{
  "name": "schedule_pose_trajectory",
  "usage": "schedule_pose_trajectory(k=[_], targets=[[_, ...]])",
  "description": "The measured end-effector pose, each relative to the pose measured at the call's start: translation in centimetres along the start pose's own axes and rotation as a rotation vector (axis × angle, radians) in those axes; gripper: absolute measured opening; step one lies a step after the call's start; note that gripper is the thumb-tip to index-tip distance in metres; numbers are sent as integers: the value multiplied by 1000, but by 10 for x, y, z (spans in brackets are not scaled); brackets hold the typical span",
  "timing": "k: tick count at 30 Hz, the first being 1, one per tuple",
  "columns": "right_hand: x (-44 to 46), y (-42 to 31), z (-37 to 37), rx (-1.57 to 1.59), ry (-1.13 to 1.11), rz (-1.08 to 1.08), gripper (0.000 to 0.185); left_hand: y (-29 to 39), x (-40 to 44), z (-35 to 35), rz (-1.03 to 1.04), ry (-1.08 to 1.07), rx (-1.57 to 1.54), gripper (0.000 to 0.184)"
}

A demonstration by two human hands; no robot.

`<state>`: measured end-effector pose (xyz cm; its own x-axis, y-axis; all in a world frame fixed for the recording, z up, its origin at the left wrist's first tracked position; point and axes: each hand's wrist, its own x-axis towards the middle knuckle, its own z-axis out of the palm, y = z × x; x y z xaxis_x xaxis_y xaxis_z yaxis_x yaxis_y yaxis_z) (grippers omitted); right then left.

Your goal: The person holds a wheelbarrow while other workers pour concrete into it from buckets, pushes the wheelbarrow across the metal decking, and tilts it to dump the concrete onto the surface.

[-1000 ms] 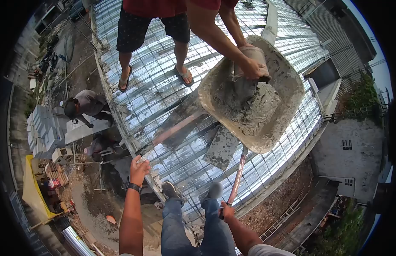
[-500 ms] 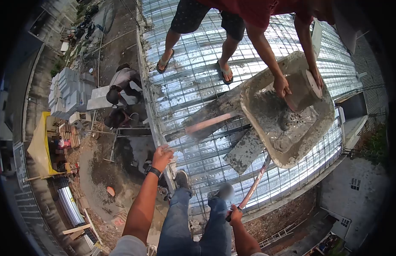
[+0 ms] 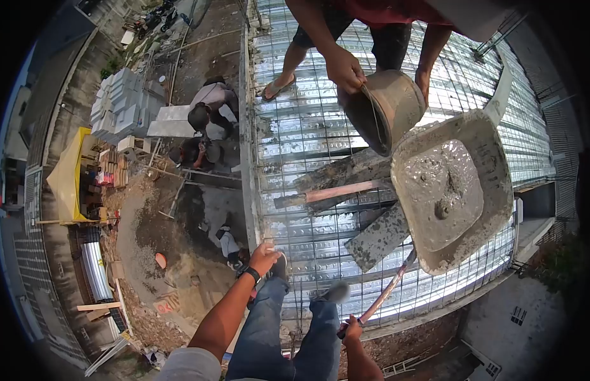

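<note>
Gripping the end of the near handle (image 3: 387,293), the right hand (image 3: 351,328) is closed, with a short dark piece of the grip showing beside it. That handle runs up to the wheelbarrow (image 3: 501,168), which sits over the rebar mesh (image 3: 317,238) and the shiny metal decking (image 3: 333,136); its wheel and legs cannot be made out. Wet concrete (image 3: 442,190) lies in the tray, lumpy near the middle, with the coated side walls bare above it.

The left hand (image 3: 266,259), apart from the right, is held out by the concrete edge (image 3: 249,136) of the deck, a dark band on its wrist. Its fingers look partly bent in front of a shoe (image 3: 279,268), and whether they touch or hold anything cannot be told.

Beyond the tray, a co-worker (image 3: 396,16) holds a tilted bucket (image 3: 396,105) in both hands, its mouth facing down and toward the left of the view. The co-worker's head and upper body are cut off or too unclear to make out, and the far hand is partly hidden behind the bucket. The far handle (image 3: 349,190) lies above a dirty plank (image 3: 336,174), and a splattered board (image 3: 379,238) reaches partly under the tray. Far below, people crouching near pale stacked blocks (image 3: 124,105) are small and partly shadowed.
</note>
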<state>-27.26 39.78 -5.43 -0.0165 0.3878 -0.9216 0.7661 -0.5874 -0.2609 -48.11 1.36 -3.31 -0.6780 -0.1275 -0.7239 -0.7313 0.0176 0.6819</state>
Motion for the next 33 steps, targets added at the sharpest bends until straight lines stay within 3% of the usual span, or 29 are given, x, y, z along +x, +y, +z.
schedule_pose_trajectory(k=[6, 14, 20, 29, 33], targets=[[8, 3, -2, -21, 6, 10, 36, -36, -16, 8, -101, -50, 109, 58], [-1, -1, 0, -60, -26, -30, 35, -52, -14, 8, -74, -65, 272, 58], [0, 0, -1, -39, -10, 0, 34, -53, -6, 12, -5, -13, 229, 54], [23, 11, -9, 8, -31, -13, 31, 32, -29, 28, 84, -155, -8, 42], [7, 5, -6, 32, -25, -4, 31, 162, -95, 66, 256, -359, -184, 38]])
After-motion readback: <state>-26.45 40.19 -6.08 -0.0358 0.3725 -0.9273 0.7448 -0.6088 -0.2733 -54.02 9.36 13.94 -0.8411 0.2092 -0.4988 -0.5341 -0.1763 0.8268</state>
